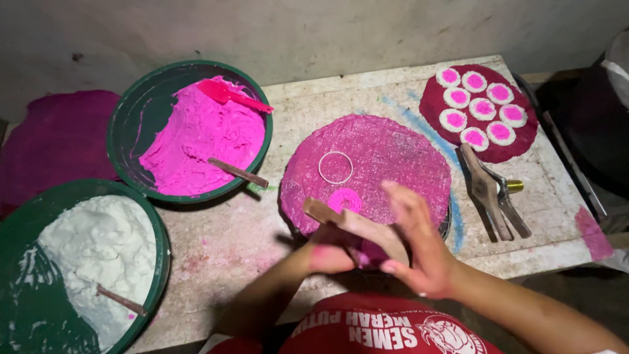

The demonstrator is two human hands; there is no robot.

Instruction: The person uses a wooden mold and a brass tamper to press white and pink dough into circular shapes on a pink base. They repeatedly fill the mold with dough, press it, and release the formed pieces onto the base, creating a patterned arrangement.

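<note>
My left hand (331,257) and my right hand (416,244) meet just in front of a round pink-coated board (386,154). Both grip a wooden stick tool (341,219) whose tip lies on the board's near edge. Pink paste stains my left fingers. On the board sit a thin white ring (335,167) and a small flat pink disc (344,198), a little beyond the tool's tip. My right fingers are spread over the stick's near end.
A green basin of pink paste (196,134) holds a pink spatula (229,95) and a stick. A green basin of white paste (98,252) is near left. A dark red board with several white-rimmed pink discs (481,108) lies far right, wooden tongs (491,193) beside it.
</note>
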